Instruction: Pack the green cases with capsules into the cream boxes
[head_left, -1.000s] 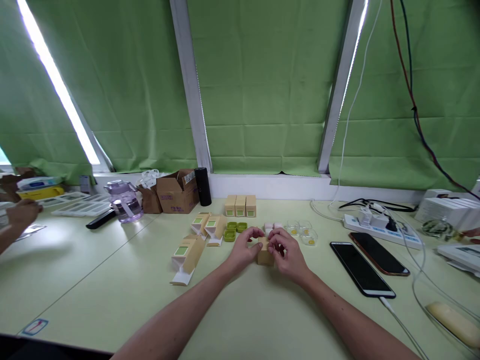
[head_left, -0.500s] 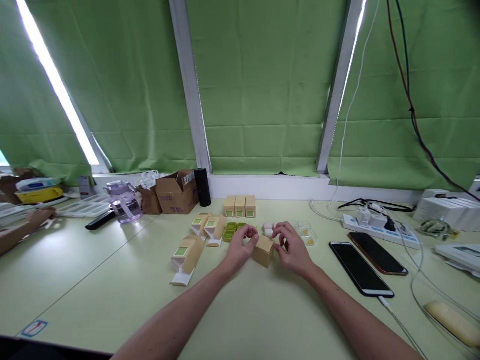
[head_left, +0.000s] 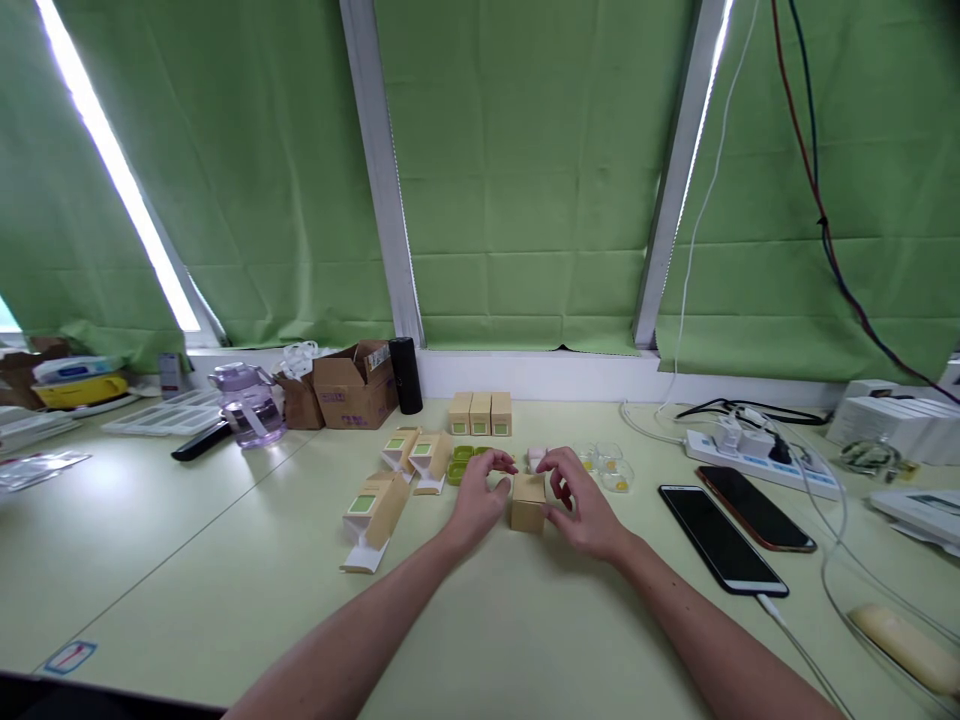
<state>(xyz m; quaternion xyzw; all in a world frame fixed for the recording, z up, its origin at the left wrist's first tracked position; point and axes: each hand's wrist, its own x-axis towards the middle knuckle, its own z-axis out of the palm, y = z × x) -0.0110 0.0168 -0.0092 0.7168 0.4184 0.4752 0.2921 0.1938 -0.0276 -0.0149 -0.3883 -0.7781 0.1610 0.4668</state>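
The left hand [head_left: 480, 497] and the right hand [head_left: 583, 503] are flanking a small tan box [head_left: 528, 503], which is sitting upright on the pale green table [head_left: 187, 560] straight ahead of the person, between the two hands; each thumb is resting against its own side of the box, while the fingers of both hands are arching half-curled and loose above it, closing on nothing; whether the thumbs are pressing hard cannot be told; just behind the left hand, green trays [head_left: 458, 469] are lying beside two opened tan cartons [head_left: 420, 455], and a third opened carton [head_left: 373, 510] is lying nearer on the left; three closed tan boxes [head_left: 480, 412] are standing in a row further back; clear little cups [head_left: 613, 468] are sitting behind the right hand; two phones [head_left: 721, 541] are lying side by side to the right, near a white power strip [head_left: 757, 456].
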